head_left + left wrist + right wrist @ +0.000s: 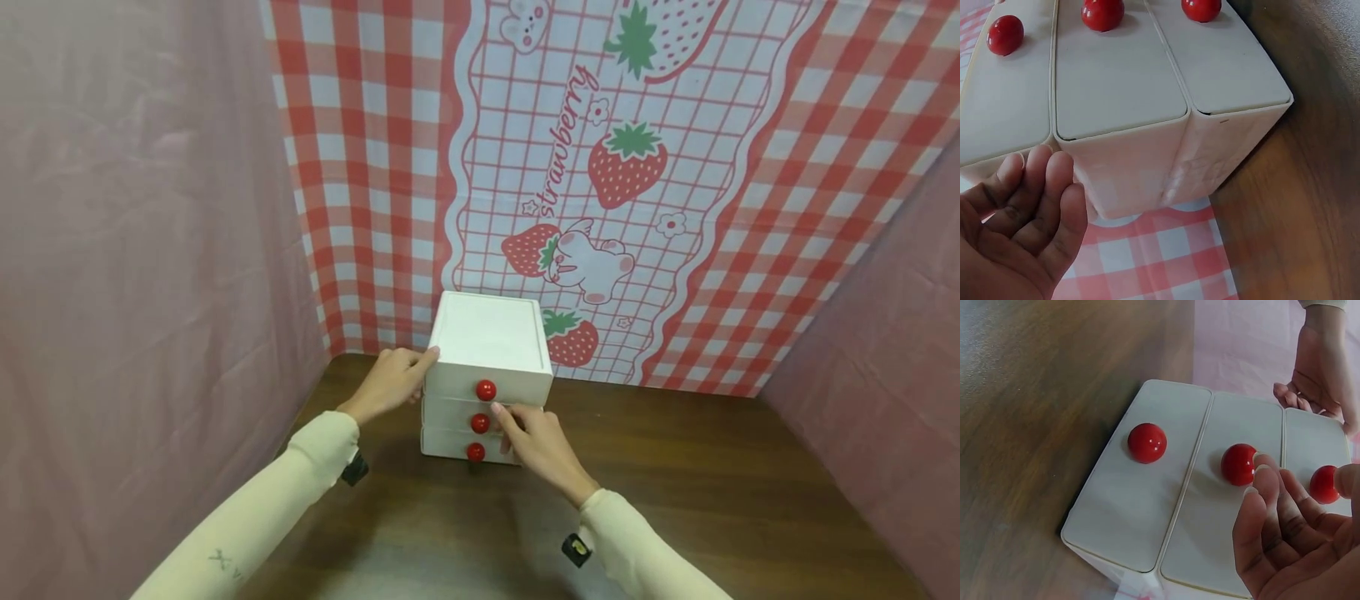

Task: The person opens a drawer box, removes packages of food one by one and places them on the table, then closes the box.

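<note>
A small white chest of drawers (491,333) has three stacked drawers, each with a round red knob. At its upper left edge is my left hand (392,379), thumb along the top rim and fingers bent loosely by the side wall. In front of the drawer fronts is my right hand (542,442). Its fingertips overlap the middle knob (1238,464) in the right wrist view, and its thumb overlaps the edge of the top knob (1324,484). The bottom knob (1147,443) stands free of both hands. All three drawers appear closed.
The chest stands on a brown wooden table (675,467). Behind it hangs a red-and-white checked cloth (375,167) with strawberry prints. Pink cloth (150,250) walls in the left side, and another pink cloth (885,350) hangs at the right.
</note>
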Tool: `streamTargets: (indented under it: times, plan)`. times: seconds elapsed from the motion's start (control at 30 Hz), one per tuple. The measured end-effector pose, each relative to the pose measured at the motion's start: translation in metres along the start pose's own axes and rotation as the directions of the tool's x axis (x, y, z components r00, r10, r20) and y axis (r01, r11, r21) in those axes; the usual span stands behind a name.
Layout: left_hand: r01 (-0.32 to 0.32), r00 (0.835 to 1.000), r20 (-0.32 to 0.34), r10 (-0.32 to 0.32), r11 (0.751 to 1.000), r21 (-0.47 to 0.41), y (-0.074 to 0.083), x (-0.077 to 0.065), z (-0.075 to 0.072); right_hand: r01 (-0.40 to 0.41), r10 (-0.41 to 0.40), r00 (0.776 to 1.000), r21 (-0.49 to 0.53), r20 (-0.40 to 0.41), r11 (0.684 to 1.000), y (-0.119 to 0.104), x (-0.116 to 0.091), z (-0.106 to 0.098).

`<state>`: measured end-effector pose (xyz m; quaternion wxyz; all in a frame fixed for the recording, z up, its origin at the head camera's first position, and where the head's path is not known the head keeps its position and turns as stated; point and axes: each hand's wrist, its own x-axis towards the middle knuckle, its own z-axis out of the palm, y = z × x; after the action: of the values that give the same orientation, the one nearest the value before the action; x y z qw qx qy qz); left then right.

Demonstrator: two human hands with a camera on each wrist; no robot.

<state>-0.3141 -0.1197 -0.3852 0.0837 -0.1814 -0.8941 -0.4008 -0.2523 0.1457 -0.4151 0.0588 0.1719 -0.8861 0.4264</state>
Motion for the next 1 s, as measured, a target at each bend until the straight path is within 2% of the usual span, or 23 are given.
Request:
streamTargets:
  times: [0.23, 0.57, 0.8, 1.0]
  plan:
    - [0.071, 0.997, 0.022, -0.07, 0.993, -0.094, 0.001, 0.001, 0.001, -0.039, 0.039, 0.999, 0.033, -0.018, 0.999, -0.003, 0.005, 0.002]
    - [0.089, 0.996, 0.023, -0.087, 0.99, -0.108, 0.003, 0.0, 0.001, -0.084, 0.086, 0.996, 0.107, -0.014, 0.991, -0.004, 0.01, 0.003]
    - [0.096, 0.995, 0.021, -0.094, 0.989, -0.115, 0.003, 0.002, 0.003, -0.065, 0.067, 0.997, 0.082, -0.027, 0.995, -0.005, 0.013, 0.004]
    - [0.104, 0.994, 0.026, -0.102, 0.987, -0.125, 0.003, 0.001, 0.002, -0.111, 0.109, 0.994, 0.21, 0.022, 0.971, -0.008, 0.017, 0.006]
